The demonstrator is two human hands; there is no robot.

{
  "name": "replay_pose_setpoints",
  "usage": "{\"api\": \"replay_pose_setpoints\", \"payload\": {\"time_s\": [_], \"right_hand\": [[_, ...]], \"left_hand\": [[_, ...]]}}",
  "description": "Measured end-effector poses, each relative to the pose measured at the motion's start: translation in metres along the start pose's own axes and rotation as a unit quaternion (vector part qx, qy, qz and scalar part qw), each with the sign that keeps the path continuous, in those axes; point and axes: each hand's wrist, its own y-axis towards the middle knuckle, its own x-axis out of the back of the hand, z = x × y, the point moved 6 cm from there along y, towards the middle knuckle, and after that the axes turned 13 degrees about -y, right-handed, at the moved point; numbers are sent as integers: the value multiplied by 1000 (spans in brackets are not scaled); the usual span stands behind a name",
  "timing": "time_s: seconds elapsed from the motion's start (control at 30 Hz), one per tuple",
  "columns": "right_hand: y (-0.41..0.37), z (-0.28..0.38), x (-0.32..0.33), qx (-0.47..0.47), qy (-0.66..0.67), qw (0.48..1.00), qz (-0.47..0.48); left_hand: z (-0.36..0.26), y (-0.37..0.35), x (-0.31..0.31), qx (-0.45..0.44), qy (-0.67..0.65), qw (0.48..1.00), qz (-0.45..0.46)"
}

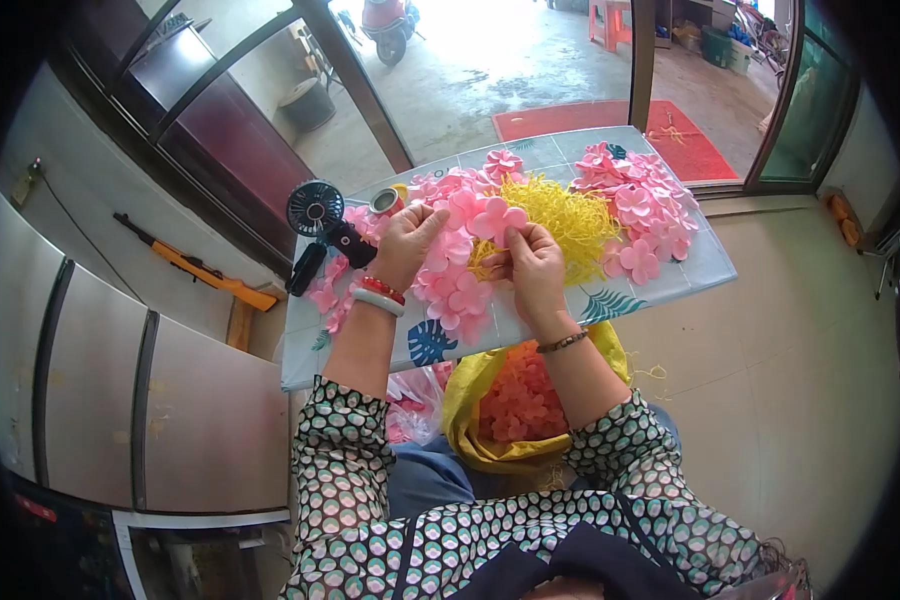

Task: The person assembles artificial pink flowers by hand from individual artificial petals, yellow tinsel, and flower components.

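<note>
My right hand pinches the edge of a pink artificial flower between thumb and fingers, above the table. To its left, my left hand is closed in a pinch beside the heap of pink flowers; what lies between its fingertips is too small to make out. Just beyond my right hand lies a tangled pile of thin yellow strands. A second heap of pink flowers spreads over the table's right side.
The cloth-covered table also bears a small black fan and a roll of tape at the left. A yellow bag of pinkish flowers sits at my lap, beside a clear plastic bag. Glass doors stand beyond the table.
</note>
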Motion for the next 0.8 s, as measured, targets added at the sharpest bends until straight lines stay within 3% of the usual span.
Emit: {"api": "replay_pose_setpoints", "payload": {"time_s": [0.2, 0.4, 0.5, 0.63, 0.67, 0.8], "right_hand": [[3, 2, 3, 16, 18, 1000, -7], [-4, 14, 5, 67, -72, 995, -29], [1, 7, 3, 62, -140, 988, -6], [-7, 15, -12, -4, -113, 993, 23], [-8, 17, -13, 8, -117, 993, 17], [-2, 8, -5, 73, -123, 989, 20]], "left_hand": [[6, -2, 2, 44, -81, 996, -18], [23, 5, 18, 4, -202, 977, -62], [-12, -5, -11, -61, -284, 953, -83], [-20, -10, -20, -68, -113, 991, -5], [-24, -12, -26, -97, -56, 994, 5], [-36, -23, -43, -15, -15, 999, 48]]}}
